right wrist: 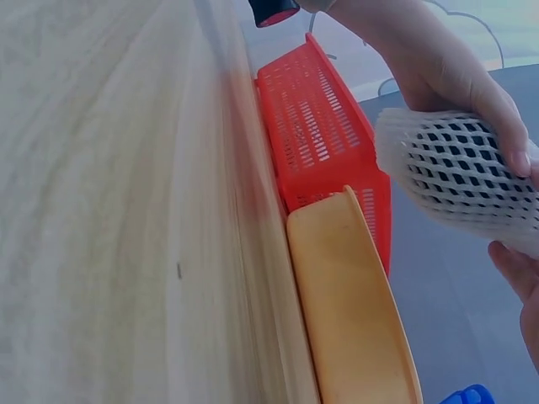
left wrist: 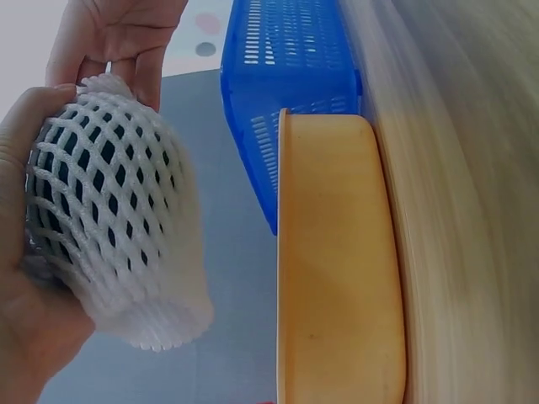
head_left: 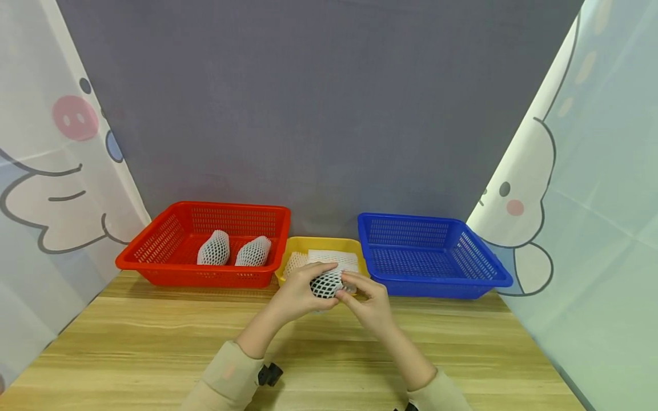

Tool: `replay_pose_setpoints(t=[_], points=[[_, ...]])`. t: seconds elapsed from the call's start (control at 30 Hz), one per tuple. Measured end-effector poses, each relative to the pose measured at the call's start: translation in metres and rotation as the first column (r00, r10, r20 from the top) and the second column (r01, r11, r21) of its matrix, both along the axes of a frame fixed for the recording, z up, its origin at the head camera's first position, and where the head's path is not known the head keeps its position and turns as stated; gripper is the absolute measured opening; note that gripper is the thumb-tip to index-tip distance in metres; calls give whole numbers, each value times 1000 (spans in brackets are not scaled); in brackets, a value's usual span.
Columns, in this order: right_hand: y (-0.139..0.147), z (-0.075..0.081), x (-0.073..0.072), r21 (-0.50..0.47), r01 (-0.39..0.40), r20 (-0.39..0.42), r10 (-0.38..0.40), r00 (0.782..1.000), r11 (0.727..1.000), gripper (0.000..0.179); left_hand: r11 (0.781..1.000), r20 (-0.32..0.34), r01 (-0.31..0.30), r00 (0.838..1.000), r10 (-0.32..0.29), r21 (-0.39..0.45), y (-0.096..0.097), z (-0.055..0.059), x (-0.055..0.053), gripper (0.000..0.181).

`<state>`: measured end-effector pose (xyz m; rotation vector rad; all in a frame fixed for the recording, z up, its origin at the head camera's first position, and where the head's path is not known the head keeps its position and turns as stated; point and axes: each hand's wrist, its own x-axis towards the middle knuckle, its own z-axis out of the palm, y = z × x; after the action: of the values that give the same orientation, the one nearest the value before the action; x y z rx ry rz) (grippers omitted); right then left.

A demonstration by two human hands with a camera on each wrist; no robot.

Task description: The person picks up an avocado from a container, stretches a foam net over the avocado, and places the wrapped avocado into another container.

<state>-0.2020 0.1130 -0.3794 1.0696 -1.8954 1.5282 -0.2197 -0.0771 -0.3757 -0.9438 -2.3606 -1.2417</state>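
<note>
Above the front of the yellow basket, my left hand (head_left: 294, 294) grips a dark rounded object sleeved in a white foam net (head_left: 325, 284). In the left wrist view its fingers curl round the side of the netted object (left wrist: 118, 194), and dark patches show through the mesh. My right hand (head_left: 371, 301) pinches the net's gathered end between thumb and fingers. What the dark object is cannot be told under the net. The yellow basket (head_left: 362, 254) behind the hands holds flat white foam nets (head_left: 334, 260).
On the left stands a red basket (head_left: 205, 278) with two white-netted objects (head_left: 214, 249) lying inside. A blue basket (head_left: 432, 287) is at the right, beside the yellow one. All three stand along the back of the wooden table (head_left: 329, 354), before a grey panel (head_left: 329, 114).
</note>
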Motion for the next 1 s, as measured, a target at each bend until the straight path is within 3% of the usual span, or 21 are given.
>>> replay_pose_setpoints(t=[0.17, 0.3, 0.5, 0.77, 1.0], points=[[-2, -1, 0, -60, -23, 13, 24, 1000, 998, 40, 999, 34, -21, 999, 20, 28, 1, 2, 2, 66], [-2, -4, -3, -96, -52, 82, 60, 995, 994, 50, 999, 44, -24, 999, 22, 36, 1, 3, 0, 73], [-1, -22, -15, -147, -89, 212, 119, 970, 985, 56, 999, -25, -27, 999, 28, 21, 2, 0, -3, 83], [-3, -23, -17, -147, -52, 364, 103, 926, 988, 56, 999, -151, -36, 988, 32, -27, 2, 1, -3, 94], [-4, -21, -15, -106, -77, 468, 118, 876, 991, 51, 998, -197, -30, 980, 20, -48, 1, 0, -3, 98]])
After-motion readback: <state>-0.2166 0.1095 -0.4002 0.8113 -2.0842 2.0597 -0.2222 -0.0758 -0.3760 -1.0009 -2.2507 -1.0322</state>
